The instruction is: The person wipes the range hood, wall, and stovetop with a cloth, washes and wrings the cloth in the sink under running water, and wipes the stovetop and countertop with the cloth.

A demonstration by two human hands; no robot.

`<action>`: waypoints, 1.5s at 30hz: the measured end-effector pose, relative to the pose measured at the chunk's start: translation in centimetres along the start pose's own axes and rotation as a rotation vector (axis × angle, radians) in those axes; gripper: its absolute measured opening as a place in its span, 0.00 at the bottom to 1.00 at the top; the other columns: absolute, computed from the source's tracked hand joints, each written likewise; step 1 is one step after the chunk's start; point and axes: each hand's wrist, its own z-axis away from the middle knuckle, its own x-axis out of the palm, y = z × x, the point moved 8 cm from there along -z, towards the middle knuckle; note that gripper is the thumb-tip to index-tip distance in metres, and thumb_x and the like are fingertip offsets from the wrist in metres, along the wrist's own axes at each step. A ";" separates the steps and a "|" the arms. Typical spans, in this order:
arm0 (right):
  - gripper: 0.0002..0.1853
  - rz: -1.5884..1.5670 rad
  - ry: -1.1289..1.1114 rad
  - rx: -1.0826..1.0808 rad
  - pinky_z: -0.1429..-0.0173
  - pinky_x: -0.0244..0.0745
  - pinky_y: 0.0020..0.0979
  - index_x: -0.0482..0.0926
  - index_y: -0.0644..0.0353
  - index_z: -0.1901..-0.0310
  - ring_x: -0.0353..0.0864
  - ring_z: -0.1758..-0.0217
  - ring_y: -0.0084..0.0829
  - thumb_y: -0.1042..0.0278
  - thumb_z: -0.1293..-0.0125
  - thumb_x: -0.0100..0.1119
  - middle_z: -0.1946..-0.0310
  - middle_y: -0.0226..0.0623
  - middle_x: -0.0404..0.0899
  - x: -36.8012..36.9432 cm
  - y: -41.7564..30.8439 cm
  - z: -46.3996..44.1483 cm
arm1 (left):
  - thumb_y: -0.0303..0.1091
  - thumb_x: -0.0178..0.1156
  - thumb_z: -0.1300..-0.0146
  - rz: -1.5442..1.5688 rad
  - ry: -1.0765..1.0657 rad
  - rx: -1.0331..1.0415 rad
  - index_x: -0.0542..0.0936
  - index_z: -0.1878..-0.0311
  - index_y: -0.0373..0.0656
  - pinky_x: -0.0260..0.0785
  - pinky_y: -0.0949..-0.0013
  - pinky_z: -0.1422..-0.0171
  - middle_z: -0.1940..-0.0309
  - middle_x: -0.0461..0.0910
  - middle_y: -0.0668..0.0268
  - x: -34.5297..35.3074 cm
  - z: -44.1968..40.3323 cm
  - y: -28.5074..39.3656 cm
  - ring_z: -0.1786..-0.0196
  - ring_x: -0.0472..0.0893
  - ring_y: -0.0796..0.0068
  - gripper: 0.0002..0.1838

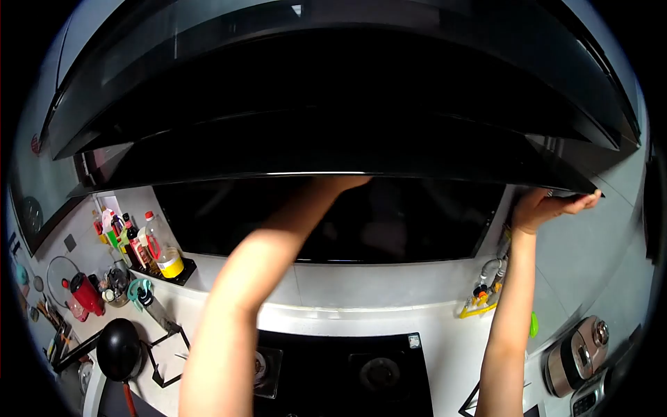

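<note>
Overhead, my right hand (556,210) grips the hood (333,146) by its corner; I can't tell my left hand's (349,182) hold behind it. Beneath the hood sit white counter (451,340) and black stove (323,368).

No lettering or label can be read.

Below the black panel (313,149), the left arm (233,306) and the right arm (511,313) are showing bare and tapering smoothly (the right hand (538,210) is showing bare too).
</note>
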 end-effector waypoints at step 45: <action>0.46 -0.012 -0.354 -0.069 0.30 0.33 0.49 0.37 0.63 0.31 0.36 0.29 0.59 0.71 0.45 0.58 0.34 0.65 0.36 -1.7 2.6 1.4 | 0.45 0.51 0.43 0.707 -0.495 -0.149 0.55 0.32 0.49 0.46 0.51 0.31 0.33 0.54 0.52 11.5 3.2 40.5 0.31 0.52 0.51 0.35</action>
